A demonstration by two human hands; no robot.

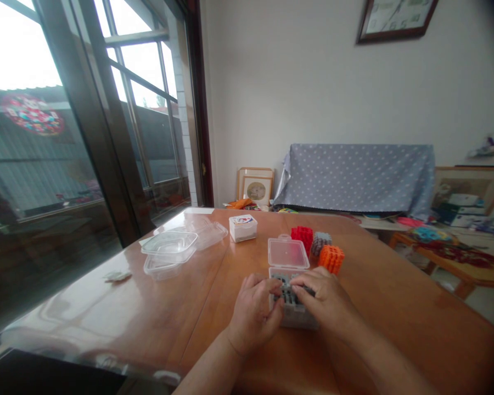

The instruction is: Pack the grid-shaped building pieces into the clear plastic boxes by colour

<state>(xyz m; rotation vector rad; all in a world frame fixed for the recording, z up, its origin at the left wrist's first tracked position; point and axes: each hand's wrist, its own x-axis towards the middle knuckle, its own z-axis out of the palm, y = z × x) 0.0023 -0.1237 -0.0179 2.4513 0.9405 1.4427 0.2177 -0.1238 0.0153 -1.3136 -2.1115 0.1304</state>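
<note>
Grip, left hand [257, 307]: fingers and thumb bent in at the left side of the open box [298, 319]; cannot tell whether they close on a piece.
Grip, right hand [325, 296]: fingers bent down over the right side of the open box; cannot tell whether anything is pinched.
Gray pieces [288, 296]: inside the open box, partly hidden by both hands.
Lid [288, 254]: clear, swung back at the far side of the open box.
Beyond, to the right: red cube [302, 239], gray cube [321, 243] and orange cube [331, 259], grouped past the open box.
White box [243, 230]: beyond the open box, to its left.
Clear containers [170, 247]: well left of the open box, overlapping.
Bench [168, 307]: brown, under the open box.
</note>
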